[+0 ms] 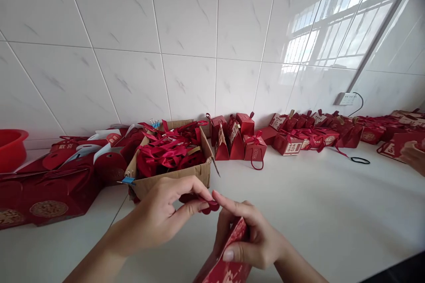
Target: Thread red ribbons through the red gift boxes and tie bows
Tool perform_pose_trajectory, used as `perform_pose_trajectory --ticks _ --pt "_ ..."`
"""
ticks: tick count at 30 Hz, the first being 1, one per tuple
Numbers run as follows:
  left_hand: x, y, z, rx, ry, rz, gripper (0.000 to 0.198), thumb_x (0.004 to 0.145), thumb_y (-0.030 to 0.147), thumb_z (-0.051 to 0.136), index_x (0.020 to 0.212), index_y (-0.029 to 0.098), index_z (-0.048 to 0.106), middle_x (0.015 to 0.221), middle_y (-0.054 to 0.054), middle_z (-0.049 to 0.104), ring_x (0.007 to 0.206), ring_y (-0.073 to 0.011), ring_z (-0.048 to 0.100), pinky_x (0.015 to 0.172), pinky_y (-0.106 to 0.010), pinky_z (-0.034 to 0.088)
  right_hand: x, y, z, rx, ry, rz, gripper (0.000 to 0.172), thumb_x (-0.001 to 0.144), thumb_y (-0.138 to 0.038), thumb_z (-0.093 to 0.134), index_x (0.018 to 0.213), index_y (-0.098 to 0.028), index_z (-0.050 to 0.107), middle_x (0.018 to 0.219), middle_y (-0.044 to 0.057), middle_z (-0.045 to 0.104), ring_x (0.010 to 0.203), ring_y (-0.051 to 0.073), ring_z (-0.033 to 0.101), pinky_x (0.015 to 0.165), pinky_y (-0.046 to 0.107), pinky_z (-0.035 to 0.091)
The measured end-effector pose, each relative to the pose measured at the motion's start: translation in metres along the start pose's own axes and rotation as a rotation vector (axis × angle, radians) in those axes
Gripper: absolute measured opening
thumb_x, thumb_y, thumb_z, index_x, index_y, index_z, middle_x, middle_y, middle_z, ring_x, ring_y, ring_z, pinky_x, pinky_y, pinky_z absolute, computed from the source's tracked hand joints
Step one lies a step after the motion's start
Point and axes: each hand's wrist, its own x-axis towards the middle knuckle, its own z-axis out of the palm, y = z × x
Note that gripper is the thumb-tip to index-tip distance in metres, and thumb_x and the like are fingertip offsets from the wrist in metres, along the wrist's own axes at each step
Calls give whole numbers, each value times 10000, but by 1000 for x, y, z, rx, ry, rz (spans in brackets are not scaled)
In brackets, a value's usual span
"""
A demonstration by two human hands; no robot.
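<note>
Fingers [194, 184] of the left hand [162, 216] are bent, with thumb and forefinger pinched together on a small dark red piece [212, 207], which has a rounded, wavy edge. The right hand [262, 239] is half curled: its thumb presses the near face of a red carton [236, 269], and the other fingers are bent behind its upper edge. This carton is tilted, below and to the right of the left fingers — its lower part is cut by the picture border. The right forefinger is stretched toward the left one, and its tip is at the red piece; if it really touches, I cannot tell.

Just beyond the left fingers stands a cardboard box [175, 176], filled with red ribbons [169, 155]; a blue clip [128, 180] sits on its near left corner. Larger red boxes [75, 192] are to the left of these fingers, on the white counter [315, 203]. Beyond the right fingers, small red gift boxes [255, 145] stand near the wall [186, 9] — and well to the right, another person's hand [413, 154] is seen.
</note>
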Motion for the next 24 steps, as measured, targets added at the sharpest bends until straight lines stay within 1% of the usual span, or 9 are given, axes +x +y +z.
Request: perform_pose_trajectory --ticks 3,7,9,11,13,16,18,21,24 --pt "1 0 0 -43 -11 8 121 874 157 569 914 259 623 837 25 693 778 -118 695 701 -192 592 1 1 -1 -23 16 13 724 786 -205 671 1432 -289 354 822 35 738 674 163 671 648 267 530" --pt "2 4 0 -38 -5 -16 97 873 175 575 900 247 634 823 14 692 759 -116 689 676 -174 576 1 0 1 -72 25 19 710 796 -210 661 1434 -274 355 822 38 740 688 165 675 660 267 533" --pt "2 6 0 -65 -15 -61 72 883 200 562 893 229 627 806 3 688 756 -122 681 673 -188 567 2 1 2 -114 37 -46 720 798 -208 660 1440 -267 341 817 41 742 681 159 676 666 262 538" --pt "2 9 1 -120 -30 -131 55 891 230 557 888 211 609 789 -3 684 750 -126 670 676 -207 555 3 3 3 -159 48 -156 751 784 -202 670 1449 -249 325 791 45 742 645 151 671 655 253 541" --pt "3 12 0 -185 -31 -209 67 891 260 563 873 201 589 768 -2 682 734 -122 653 657 -208 535 5 6 3 -196 57 -232 777 764 -192 683 1450 -233 322 769 51 738 612 148 665 628 245 541" --pt "6 14 -1 -287 -41 -299 124 869 308 596 830 194 569 725 7 672 680 -112 620 573 -189 495 6 9 2 -234 61 -216 774 754 -172 684 1443 -238 338 770 59 729 614 155 665 600 243 537" --pt "9 13 -2 -355 -59 -339 153 852 319 621 799 186 565 696 10 659 652 -110 603 548 -187 475 6 9 1 -253 63 -209 769 753 -170 686 1439 -242 346 762 60 721 612 158 661 592 245 535" --pt "12 9 -2 -475 -49 -357 157 833 296 651 769 175 575 667 19 626 637 -100 593 563 -183 462 7 6 0 -287 69 -207 743 770 -188 677 1435 -239 351 738 51 709 599 152 651 585 239 530" --pt "13 6 0 -596 -14 -367 135 818 268 672 765 166 600 676 19 611 630 -91 586 581 -179 459 7 2 -1 -339 76 -201 703 790 -217 662 1426 -227 364 737 45 699 617 149 649 592 231 527"
